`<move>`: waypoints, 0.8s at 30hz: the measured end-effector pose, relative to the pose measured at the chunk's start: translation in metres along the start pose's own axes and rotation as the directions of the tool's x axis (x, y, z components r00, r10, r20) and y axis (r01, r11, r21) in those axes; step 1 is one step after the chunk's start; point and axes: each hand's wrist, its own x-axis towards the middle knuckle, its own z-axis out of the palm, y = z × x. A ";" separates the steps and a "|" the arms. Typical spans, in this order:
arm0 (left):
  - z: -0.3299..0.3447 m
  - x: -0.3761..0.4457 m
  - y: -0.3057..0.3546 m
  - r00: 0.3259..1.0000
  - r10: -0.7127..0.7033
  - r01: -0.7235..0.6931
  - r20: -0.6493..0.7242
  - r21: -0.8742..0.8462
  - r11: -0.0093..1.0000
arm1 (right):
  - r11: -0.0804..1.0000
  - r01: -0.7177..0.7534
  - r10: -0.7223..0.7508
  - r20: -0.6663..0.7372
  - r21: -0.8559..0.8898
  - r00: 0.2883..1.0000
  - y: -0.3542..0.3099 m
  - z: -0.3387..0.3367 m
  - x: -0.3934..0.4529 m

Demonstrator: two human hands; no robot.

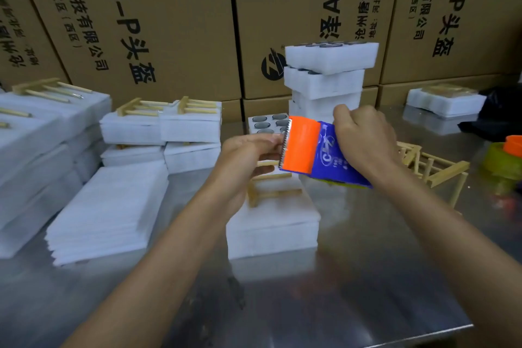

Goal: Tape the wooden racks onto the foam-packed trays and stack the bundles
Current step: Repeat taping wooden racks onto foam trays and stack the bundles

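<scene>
A white foam-packed tray [272, 223] lies in the middle of the steel table, with a wooden rack [271, 185] resting on top of it. Above it my right hand [364, 138] grips a blue and orange tape dispenser [319, 152] with a toothed blade. My left hand [248, 152] pinches at the blade edge, where the tape end sits; the tape itself is too clear to make out. Taped bundles with racks on top [161, 121] are stacked at the left.
A tall pile of foam trays [327, 79] stands behind the hands. Loose wooden racks [432, 167] lie at the right, near tape rolls [505, 158]. Flat foam sheets [110, 215] lie front left. Cardboard boxes [158, 22] wall off the back.
</scene>
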 end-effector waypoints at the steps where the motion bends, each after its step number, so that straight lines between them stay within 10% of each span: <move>1: -0.004 0.003 0.002 0.999 -0.035 0.035 -0.012 -0.028 0.999 | 1.000 -0.019 0.020 0.087 -0.013 0.996 -0.004 0.001 0.009; 9: -0.160 0.032 0.016 0.905 -0.293 0.116 -0.309 -0.483 0.868 | 0.902 0.075 0.153 0.475 -0.426 0.867 0.039 -0.004 0.056; 24: -0.156 0.027 -0.068 0.890 -0.144 0.227 -0.432 0.147 0.963 | 0.741 0.211 0.282 0.580 -0.638 0.764 0.104 0.032 0.098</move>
